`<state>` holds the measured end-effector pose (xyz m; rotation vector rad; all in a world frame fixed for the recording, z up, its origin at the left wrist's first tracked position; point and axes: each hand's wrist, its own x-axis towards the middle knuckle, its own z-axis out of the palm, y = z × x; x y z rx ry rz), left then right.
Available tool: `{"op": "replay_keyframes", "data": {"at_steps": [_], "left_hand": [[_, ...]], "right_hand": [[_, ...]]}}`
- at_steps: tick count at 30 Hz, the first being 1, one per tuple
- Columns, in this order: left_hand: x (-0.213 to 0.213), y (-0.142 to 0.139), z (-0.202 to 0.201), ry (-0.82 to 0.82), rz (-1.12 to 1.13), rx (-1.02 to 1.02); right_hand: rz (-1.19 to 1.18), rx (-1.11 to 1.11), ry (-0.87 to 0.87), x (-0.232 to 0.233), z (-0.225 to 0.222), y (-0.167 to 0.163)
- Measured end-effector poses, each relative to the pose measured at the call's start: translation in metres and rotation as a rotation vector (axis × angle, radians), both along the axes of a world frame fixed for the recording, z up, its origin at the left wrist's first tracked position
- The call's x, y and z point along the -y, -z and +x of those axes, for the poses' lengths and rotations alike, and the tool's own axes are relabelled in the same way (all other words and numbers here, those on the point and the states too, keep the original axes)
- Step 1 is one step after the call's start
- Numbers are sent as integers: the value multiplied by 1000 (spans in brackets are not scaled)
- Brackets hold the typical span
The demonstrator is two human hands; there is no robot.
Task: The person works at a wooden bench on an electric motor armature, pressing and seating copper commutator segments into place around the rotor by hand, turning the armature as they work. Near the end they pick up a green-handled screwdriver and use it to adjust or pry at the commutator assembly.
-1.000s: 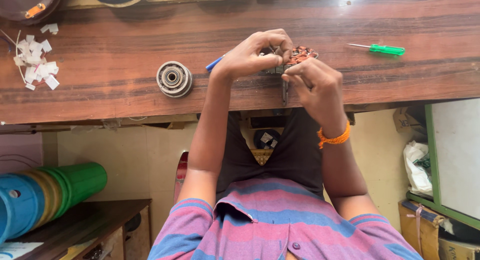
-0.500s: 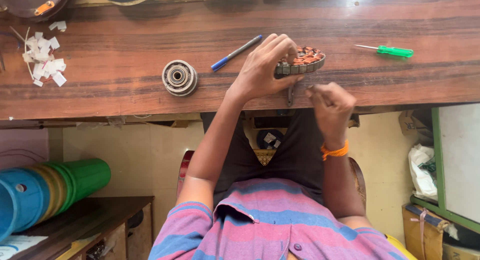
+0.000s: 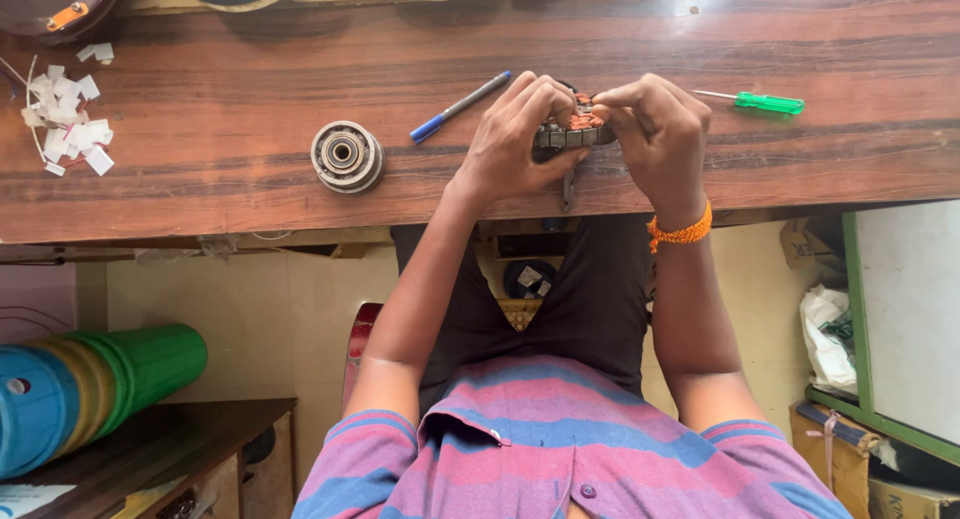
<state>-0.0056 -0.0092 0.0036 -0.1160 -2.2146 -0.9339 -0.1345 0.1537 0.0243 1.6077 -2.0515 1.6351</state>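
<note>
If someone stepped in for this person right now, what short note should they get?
Left hand and right hand both grip a small motor stator with copper windings at the near edge of the wooden table. A blue pen lies just left of the hands, a round bearing part further left, a green screwdriver to the right, and white paper scraps at far left. How far the winding work has got cannot be told.

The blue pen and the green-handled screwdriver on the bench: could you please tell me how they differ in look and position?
The blue pen has a grey barrel with a blue end; the green-handled screwdriver has a clear green handle and a thin metal shaft. The pen lies slanted beside the left hand; the screwdriver lies nearly level beyond the right hand. Both rest untouched on the wooden bench.
</note>
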Motion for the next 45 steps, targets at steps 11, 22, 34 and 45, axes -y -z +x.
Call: {"op": "replay_keyframes", "data": {"at_steps": [11,22,34,45], "left_hand": [[-3,-29,-33,-7,423,375],[45,-13,-17,571,495,364],[17,-10,1,205,-35,63],[-3,8,2,5,-8,-87]], "right_hand": [[-1,-91,239,6,-19,-3],[106,-14,71,-17,43,0],[15,376,206,-31,74,54],[76,149,140,-48,29,14]]}}
